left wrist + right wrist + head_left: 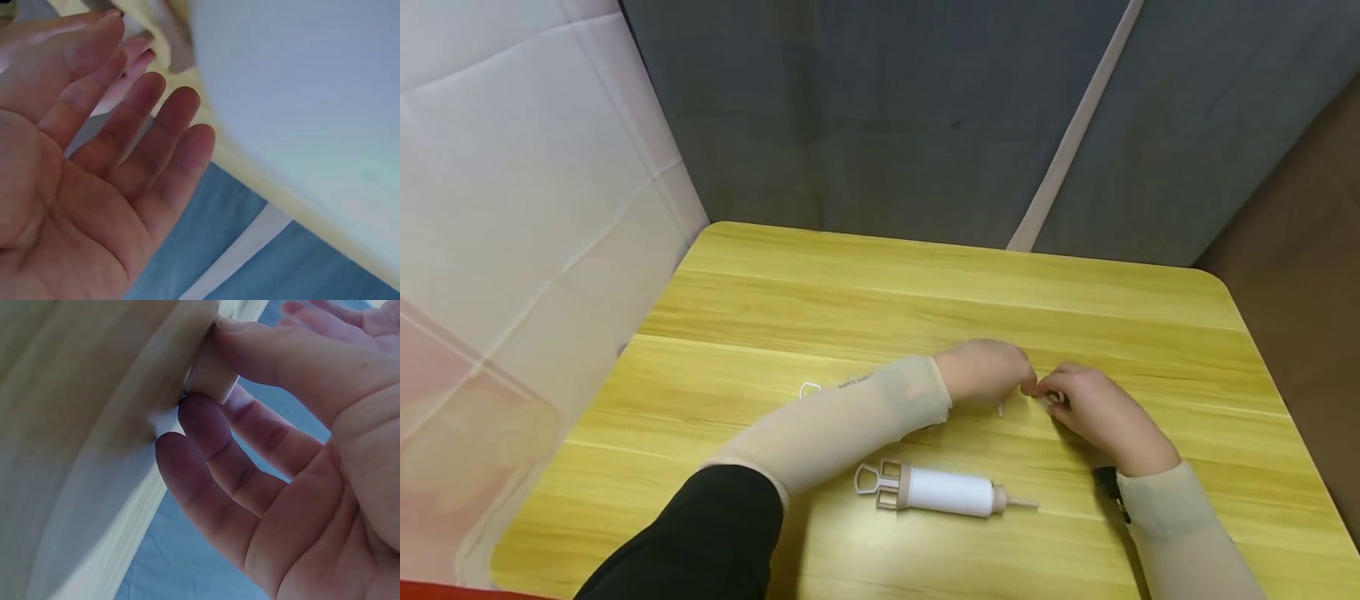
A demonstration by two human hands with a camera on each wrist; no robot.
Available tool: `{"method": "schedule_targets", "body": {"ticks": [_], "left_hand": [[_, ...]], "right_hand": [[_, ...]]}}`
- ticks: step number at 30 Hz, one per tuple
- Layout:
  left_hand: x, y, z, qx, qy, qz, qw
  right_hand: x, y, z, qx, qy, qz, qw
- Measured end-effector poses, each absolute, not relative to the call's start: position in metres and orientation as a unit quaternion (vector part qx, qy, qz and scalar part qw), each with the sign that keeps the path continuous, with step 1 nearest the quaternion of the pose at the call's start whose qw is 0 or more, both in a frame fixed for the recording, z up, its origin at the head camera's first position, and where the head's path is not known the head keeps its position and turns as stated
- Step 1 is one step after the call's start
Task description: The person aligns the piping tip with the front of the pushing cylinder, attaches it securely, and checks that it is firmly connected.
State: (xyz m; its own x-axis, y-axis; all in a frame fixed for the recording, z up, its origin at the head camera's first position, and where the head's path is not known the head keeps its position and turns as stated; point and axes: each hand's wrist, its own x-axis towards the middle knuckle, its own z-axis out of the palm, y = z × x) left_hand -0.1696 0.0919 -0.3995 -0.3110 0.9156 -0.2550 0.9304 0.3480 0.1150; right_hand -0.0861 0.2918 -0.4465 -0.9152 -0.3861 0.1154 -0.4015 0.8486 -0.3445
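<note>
My right hand (1093,412) pinches a small beige piece (212,378) between thumb and fingers, just over the table. In the right wrist view the piece is smooth and short, and partly hidden by the fingertips. My left hand (988,371) is close beside the right, palm down. Its fingers are loosely bent in the left wrist view, with nothing seen held in them. A plunger syringe (951,492) with a white barrel, beige ends and thin nozzle lies nearer me. Beside the left hand is a small white piece (1001,410), too small to identify.
A white loop handle (809,388) shows beyond my left forearm, which hides what it belongs to. Dark marks (855,381) show near it. The wooden table (1120,542) ends at a grey curtain (887,125) behind and a pale cloth (535,208) at left.
</note>
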Motion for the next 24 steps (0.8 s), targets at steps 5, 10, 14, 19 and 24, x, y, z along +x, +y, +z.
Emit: {"method": "schedule_targets", "body": {"ticks": [5,10,14,19,24], "left_hand": [[-0.17,0.094,-0.409,0.575,0.807,-0.033,0.133],[-0.172,0.095,-0.413,0.574,0.809,-0.032,0.119],[-0.173,0.096,-0.415,0.576,0.81,-0.034,0.105],[-0.175,0.097,-0.418,0.566,0.818,-0.044,0.091],[-0.172,0.098,-0.423,0.551,0.828,-0.057,0.083]], "right_hand": [[-0.086,0.292,-0.445,0.211,-0.959,0.186,0.022],[-0.085,0.291,-0.444,0.21,-0.96,0.186,0.016],[-0.083,0.292,-0.443,0.205,-0.96,0.189,0.011],[-0.084,0.293,-0.441,0.202,-0.961,0.19,0.011],[-0.083,0.292,-0.443,0.204,-0.961,0.186,0.006]]}}
